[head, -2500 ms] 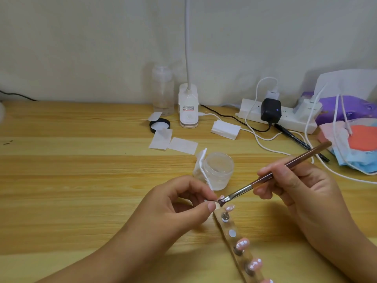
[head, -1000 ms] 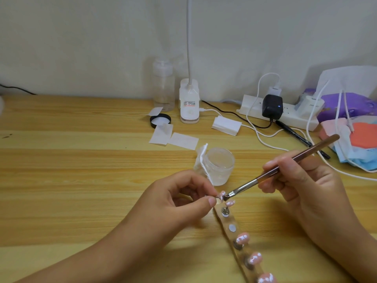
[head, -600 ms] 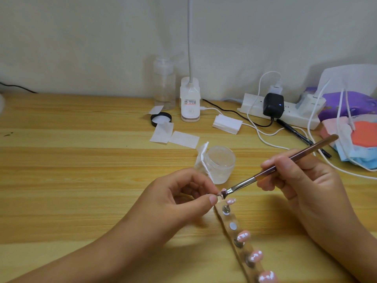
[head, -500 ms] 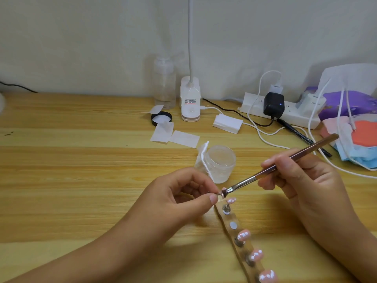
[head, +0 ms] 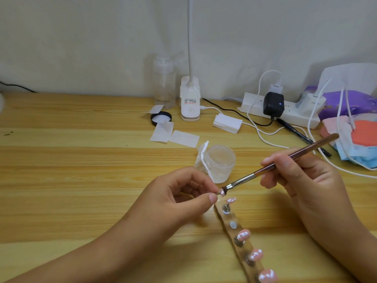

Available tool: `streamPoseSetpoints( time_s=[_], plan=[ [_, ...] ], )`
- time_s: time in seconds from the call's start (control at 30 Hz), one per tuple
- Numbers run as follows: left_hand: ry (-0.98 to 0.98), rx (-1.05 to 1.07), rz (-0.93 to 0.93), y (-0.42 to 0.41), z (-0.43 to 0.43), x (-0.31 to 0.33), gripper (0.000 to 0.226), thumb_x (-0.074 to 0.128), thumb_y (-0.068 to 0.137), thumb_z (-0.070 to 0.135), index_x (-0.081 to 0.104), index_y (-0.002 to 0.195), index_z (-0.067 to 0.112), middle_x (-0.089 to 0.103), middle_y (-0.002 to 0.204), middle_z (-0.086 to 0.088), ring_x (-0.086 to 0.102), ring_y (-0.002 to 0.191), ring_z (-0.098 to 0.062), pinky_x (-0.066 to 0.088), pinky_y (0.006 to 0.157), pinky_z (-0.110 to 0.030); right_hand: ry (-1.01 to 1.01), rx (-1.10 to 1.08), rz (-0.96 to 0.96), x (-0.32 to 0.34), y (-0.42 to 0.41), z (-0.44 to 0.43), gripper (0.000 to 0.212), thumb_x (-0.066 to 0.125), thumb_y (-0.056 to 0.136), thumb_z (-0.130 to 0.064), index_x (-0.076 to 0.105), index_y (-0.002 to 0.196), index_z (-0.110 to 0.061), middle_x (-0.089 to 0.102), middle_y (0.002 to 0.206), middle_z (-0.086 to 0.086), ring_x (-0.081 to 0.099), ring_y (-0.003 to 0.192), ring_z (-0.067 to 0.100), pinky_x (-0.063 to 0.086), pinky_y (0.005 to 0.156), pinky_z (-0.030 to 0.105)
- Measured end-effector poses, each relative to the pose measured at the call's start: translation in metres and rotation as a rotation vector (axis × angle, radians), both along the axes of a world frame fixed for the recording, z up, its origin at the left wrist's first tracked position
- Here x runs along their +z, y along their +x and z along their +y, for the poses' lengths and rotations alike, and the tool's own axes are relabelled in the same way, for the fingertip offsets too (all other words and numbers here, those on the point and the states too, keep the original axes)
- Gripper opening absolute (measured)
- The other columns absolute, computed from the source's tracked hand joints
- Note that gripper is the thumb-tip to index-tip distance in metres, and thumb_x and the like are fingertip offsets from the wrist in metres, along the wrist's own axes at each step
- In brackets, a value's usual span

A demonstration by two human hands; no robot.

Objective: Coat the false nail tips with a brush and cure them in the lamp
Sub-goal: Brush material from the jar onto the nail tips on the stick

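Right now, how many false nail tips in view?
5. One nail tip pinched by the left hand at the brush; four on the holder strip: one at its far end, three nearer. The strip leaves the frame, so more may be hidden.

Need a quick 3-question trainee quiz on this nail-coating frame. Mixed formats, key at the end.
1. True or false: the right hand holds the brush, and its bristles touch the nail tip that the left hand pinches in its fingers.
2. What stands on the table just beyond the bristles? A) clear jar B) red mug C) laptop
3. Fill in: the number of pink tips visible on the holder strip is ___.

Key: 1 true; 2 A; 3 four.
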State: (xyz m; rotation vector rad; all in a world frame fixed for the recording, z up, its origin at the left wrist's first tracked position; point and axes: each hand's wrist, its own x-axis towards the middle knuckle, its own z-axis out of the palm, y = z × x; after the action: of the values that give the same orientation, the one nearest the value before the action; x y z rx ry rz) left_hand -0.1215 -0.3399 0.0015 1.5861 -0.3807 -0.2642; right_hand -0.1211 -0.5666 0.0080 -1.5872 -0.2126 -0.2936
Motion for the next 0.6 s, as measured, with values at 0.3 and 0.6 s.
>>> streamPoseSetpoints(
  time_s=[0.3,0.6],
  plan=[
    [0.017,0.004,-0.015,0.0000,0.0016,-0.0016,0.006,0.072,0.072,0.030,0.072,0.078,0.028,0.068,0.079,0.006,0.060,0.076,-0.004,0.047,0.066,-0.014,-0.002,-0.002,-0.006,0.0004,-0.0009,0.0001,0.043,0.073,0.071,-0.064,0.077,0.085,-0.023,0.068,0.067,0.005,0.063,0.063,0.013,0.053,0.066,0.022],
    [0.019,0.010,-0.008,-0.0007,0.0008,-0.0007,0.006,0.073,0.071,0.029,0.072,0.077,0.029,0.067,0.076,0.008,0.059,0.074,-0.004,0.047,0.065,-0.015,-0.007,-0.017,-0.027,-0.0011,-0.0006,-0.0006,0.044,0.073,0.072,-0.063,0.077,0.086,-0.022,0.067,0.065,0.006,0.062,0.063,0.013,0.052,0.066,0.022]
  ],
)
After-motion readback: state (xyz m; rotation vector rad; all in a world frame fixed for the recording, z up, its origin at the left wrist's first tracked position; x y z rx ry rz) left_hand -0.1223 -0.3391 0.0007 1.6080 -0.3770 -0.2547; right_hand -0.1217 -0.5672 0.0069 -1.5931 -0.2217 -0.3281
